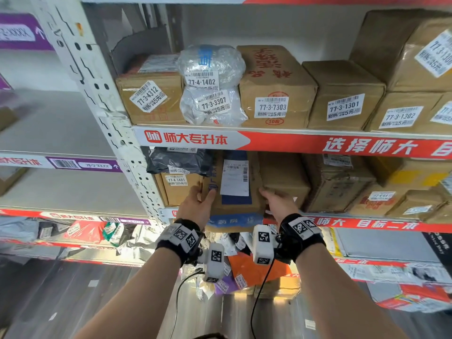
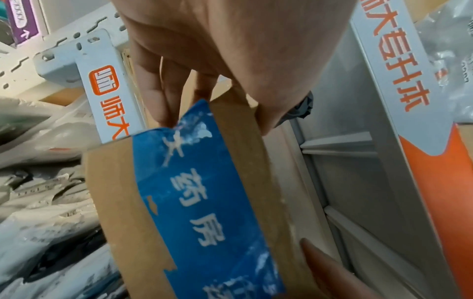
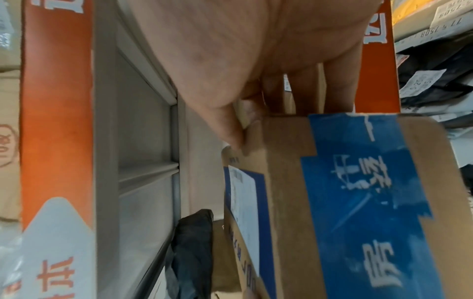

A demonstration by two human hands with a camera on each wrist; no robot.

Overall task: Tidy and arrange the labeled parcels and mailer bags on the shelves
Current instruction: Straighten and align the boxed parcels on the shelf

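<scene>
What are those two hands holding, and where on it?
A cardboard box with blue tape. The left hand grips its left side and the right hand its right side, near the front end.

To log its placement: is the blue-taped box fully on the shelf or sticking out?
Sticking out. The blue-taped box overhangs the shelf edge, with the left hand and right hand gripping its sides.

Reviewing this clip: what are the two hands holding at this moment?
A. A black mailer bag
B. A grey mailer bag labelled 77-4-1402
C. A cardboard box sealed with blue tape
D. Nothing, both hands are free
C: the left hand and the right hand grip opposite sides of the cardboard box with blue tape at the shelf edge; the blue tape shows clearly in the left wrist view.
</scene>
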